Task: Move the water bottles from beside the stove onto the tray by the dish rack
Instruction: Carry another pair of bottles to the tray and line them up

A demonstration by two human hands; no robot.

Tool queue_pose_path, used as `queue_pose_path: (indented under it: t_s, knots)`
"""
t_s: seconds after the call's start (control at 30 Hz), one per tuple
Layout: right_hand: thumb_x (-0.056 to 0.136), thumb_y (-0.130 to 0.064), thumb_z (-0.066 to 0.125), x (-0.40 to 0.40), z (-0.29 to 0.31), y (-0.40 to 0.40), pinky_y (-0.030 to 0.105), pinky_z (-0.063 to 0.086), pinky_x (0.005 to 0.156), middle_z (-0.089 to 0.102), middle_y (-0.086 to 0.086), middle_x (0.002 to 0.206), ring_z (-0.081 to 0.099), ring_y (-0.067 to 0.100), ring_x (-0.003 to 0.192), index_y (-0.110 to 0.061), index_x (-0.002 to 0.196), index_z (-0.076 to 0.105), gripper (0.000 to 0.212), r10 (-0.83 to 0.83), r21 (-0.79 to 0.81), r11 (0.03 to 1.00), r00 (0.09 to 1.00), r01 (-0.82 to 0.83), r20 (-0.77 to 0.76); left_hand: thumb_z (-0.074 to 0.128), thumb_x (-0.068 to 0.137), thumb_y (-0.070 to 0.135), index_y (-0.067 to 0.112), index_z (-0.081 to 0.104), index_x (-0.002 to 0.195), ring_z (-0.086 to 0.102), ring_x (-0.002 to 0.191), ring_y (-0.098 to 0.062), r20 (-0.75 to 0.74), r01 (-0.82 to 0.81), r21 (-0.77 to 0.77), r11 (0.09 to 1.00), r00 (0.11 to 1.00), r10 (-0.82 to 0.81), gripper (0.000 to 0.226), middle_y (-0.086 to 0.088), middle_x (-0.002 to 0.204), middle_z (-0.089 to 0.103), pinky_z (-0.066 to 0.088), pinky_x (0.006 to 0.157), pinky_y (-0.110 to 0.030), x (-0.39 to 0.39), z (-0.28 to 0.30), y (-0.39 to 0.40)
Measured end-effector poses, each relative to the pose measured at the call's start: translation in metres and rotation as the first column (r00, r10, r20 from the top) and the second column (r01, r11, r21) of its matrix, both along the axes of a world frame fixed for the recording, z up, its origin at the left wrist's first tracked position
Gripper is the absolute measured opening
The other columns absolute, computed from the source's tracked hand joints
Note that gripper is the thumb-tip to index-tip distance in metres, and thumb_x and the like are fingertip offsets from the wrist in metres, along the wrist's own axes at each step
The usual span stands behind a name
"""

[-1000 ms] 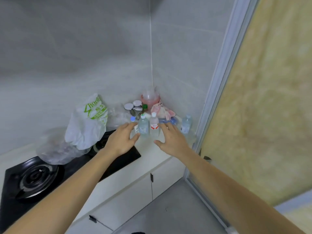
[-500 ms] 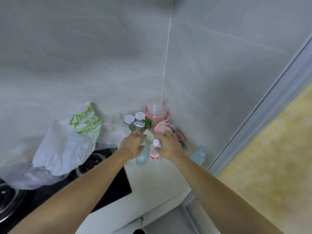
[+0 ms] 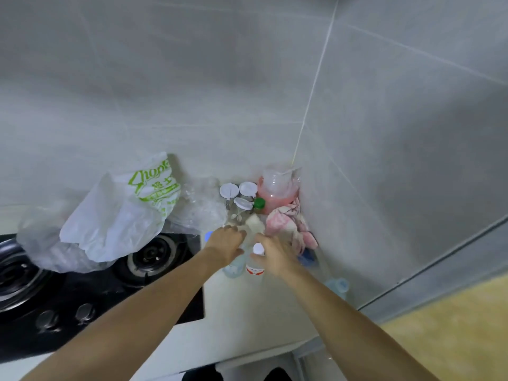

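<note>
two clear plastic bottles gripped: left hand (image 3: 226, 243) round pale one (image 3: 233, 266), right hand (image 3: 276, 255) round red-labelled one (image 3: 255, 266).

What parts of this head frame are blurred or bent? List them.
Head view: both hands, left hand and right hand, and the bottles under them are smeared by motion, so the red-labelled bottle cannot be read; the wide lens bows the wall tile seams; light is soft and even, with no hard glare.

Bare counter (image 3: 247, 312) in front lies open; jars (image 3: 243, 204), cloth (image 3: 286, 224) crowd the corner.
</note>
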State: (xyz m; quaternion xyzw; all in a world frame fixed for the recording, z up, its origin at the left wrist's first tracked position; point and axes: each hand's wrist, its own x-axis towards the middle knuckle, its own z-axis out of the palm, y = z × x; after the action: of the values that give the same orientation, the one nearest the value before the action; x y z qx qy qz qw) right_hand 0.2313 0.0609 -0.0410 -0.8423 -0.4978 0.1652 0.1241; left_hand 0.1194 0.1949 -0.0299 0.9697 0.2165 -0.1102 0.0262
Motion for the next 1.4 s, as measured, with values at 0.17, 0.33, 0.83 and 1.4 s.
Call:
queue_pose_path:
  t_s: [0.17,0.33,0.83,1.4]
  knots:
    - [0.083,-0.041,0.066,0.010,0.024,-0.026,0.035,0.040,0.057,0.064,0.002,0.080,0.061,0.029,0.078,-0.021,0.088,0.048,0.027,0.040,0.150,0.988,0.997,-0.029,-0.067,0.057,0.101,0.037,0.010,0.053,0.126,0.058,0.116,-0.033,0.141,-0.033,0.017,0.999,0.990,0.031,0.037,-0.014,0.121,0.062,0.046,0.090,-0.040,-0.014,0.037,-0.017]
    - [0.080,-0.040,0.071,0.002,0.079,-0.046,0.032,0.032,0.055,0.065,-0.001,0.078,0.057,0.019,0.076,-0.019,0.086,0.058,0.025,0.140,0.266,0.956,0.989,-0.123,-0.046,0.054,0.102,0.037,0.009,0.053,0.124,0.058,0.109,-0.032,0.214,-0.185,-0.085,0.979,0.956,0.199,0.035,-0.014,0.113,0.061,0.040,0.079,-0.037,-0.052,0.090,-0.041]
    - [0.075,-0.034,0.077,-0.230,0.181,0.003,0.039,0.049,0.062,0.060,-0.007,0.066,0.053,0.011,0.064,-0.023,0.076,0.059,0.021,0.651,0.452,0.698,0.755,-0.555,-0.080,0.048,0.104,0.038,0.021,0.049,0.113,0.060,0.088,-0.030,0.414,-0.653,-0.043,0.756,0.677,0.608,0.020,-0.005,0.103,0.059,0.051,0.070,-0.043,-0.363,0.209,-0.125]
    - [0.079,-0.033,0.079,-0.787,0.259,0.016,0.031,0.040,0.060,0.057,-0.006,0.066,0.050,0.012,0.063,-0.021,0.077,0.066,0.018,0.972,0.575,0.234,0.199,-0.784,-0.124,0.047,0.100,0.058,0.020,0.043,0.094,0.051,0.076,-0.029,0.488,-0.979,0.128,0.159,0.202,0.849,0.039,0.001,0.081,0.054,0.037,0.061,-0.040,-0.872,0.294,-0.261]
